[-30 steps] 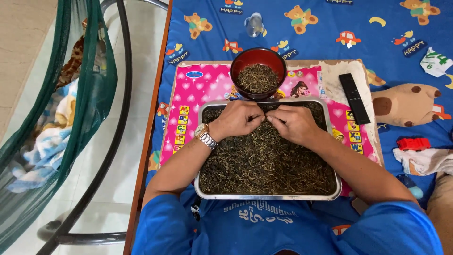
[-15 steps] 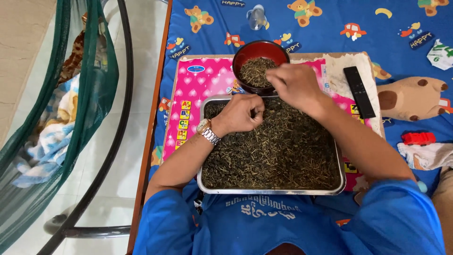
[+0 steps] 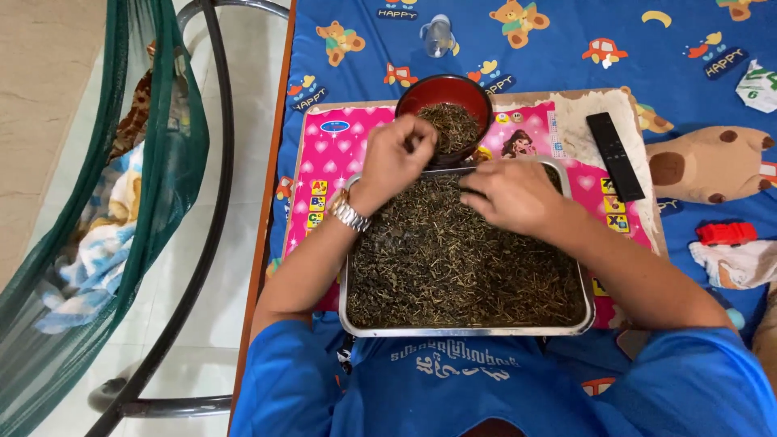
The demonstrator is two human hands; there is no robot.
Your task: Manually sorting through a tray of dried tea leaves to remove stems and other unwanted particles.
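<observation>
Left hand (image 3: pixel 396 154), fingers pinched closed, is now reaching the red bowl (image 3: pixel 421 93) at upper centre; right hand (image 3: pixel 510 194), back from there, is lying loosely open on the dried leaves (image 3: pixel 453 267) filling the metal tray (image 3: pixel 465 330).

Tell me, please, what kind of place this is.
Probably a room in a home, with the person sitting on a bed or mat. A children's cartoon-print blue sheet, a plush toy and a TV remote lie around the metal tray; a green hammock hangs beside it.
</observation>
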